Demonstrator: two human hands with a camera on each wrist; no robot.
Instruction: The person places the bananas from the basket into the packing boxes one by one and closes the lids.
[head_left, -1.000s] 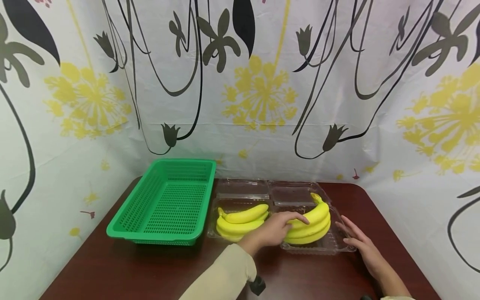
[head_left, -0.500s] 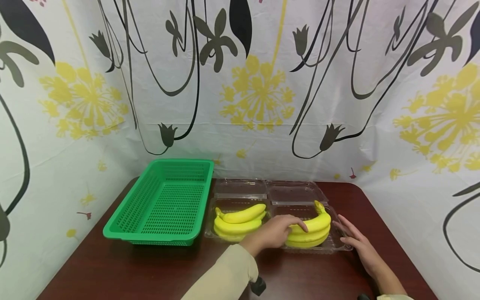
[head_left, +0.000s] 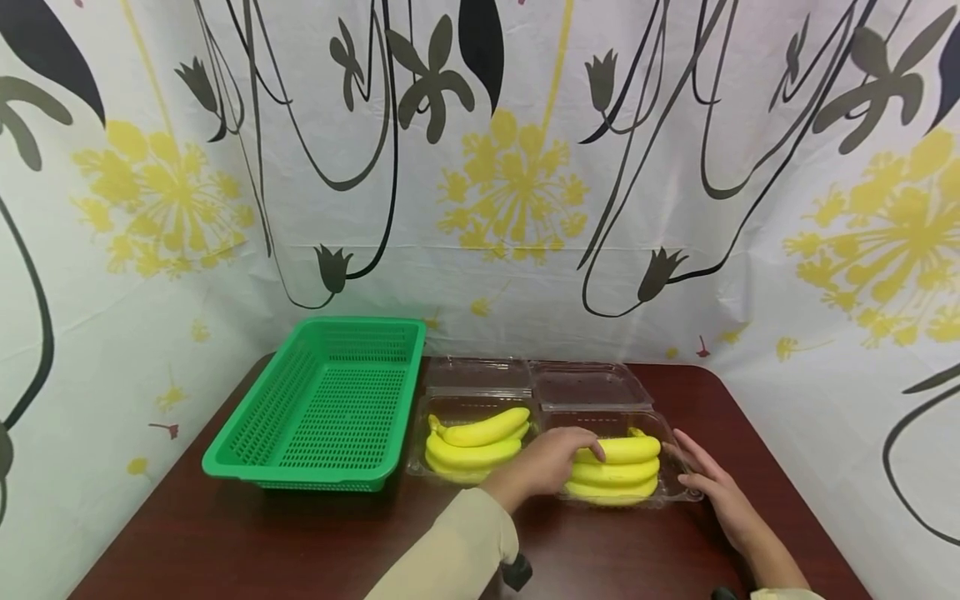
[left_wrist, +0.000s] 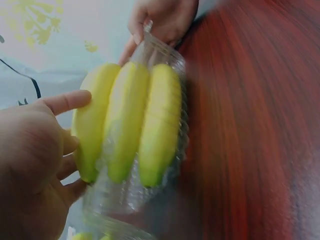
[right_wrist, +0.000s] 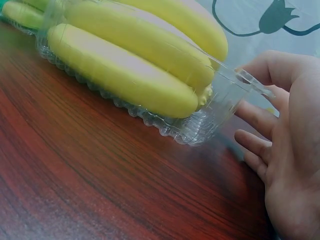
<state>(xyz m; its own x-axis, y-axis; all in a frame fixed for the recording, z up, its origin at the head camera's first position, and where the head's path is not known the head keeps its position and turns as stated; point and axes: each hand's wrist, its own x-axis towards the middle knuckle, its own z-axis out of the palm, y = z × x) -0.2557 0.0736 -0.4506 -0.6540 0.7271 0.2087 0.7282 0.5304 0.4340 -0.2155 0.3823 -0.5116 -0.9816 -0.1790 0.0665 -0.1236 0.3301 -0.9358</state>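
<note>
While the left hand [head_left: 551, 461] holds a bunch of bananas [head_left: 622, 475], the right hand [head_left: 718, 485] touches the corner of its clear container [head_left: 577, 422].
The left fingers are bent round the upper banana at the bunch's nine o'clock end, seemingly to control how it sits in the plastic; the top fruit rises above the rim. The right fingers are spread and loosely bent at the container's three o'clock edge, gripping nothing, apparently to steady something so light. The left forearm reaches in from eight o'clock, back of the hand upward; the right slants up from five, palm turned inward. Farther out, the lid [head_left: 588, 386] lies back toward twelve, a left container [head_left: 465, 407] bearing a second bunch [head_left: 476, 454] sits just beside at nine, and a green basket [head_left: 352, 417] stands on the desk [head_left: 262, 542] at ten.
</note>
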